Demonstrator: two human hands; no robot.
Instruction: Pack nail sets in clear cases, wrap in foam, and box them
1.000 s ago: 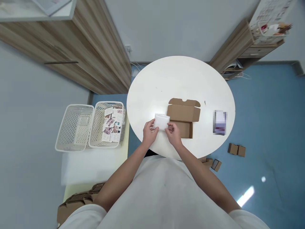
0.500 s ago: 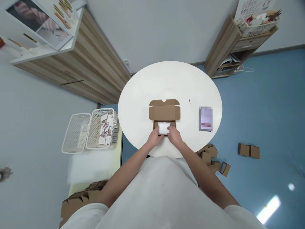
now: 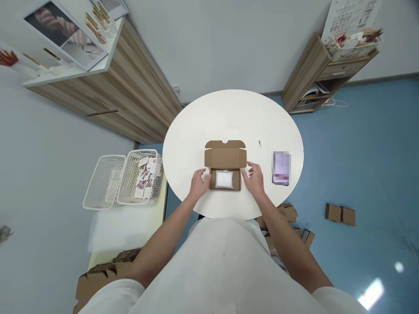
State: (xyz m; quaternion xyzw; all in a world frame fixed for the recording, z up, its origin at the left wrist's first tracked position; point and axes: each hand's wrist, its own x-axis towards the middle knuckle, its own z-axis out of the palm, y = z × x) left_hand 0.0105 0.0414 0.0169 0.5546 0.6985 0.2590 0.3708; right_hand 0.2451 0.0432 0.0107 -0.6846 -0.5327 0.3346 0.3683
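Observation:
An unlidded-looking brown cardboard box (image 3: 225,158) lies on the white oval table (image 3: 229,117), its lid folded back away from me. Inside it rests a white wrapped packet (image 3: 224,179), with brown cardboard visible on both sides. My left hand (image 3: 199,183) is at the box's left side, fingers apart and holding nothing. At the right side of the box is my right hand (image 3: 254,178), its fingers also spread and holding nothing. Whether any fingertip touches the box walls is too small to tell.
A blurred purple item (image 3: 281,168) lies at the table's right. White baskets (image 3: 139,176) stand left, one holding printed cards. Cardboard boxes (image 3: 340,214) lie on the floor at right. A wooden cabinet (image 3: 131,83) stands behind left, a small shelf unit (image 3: 304,74) behind right.
Both hands have let go of the white packet and moved outward to the sides of the box, fingers opening. The packet stays inside. The camera view has shifted slightly.

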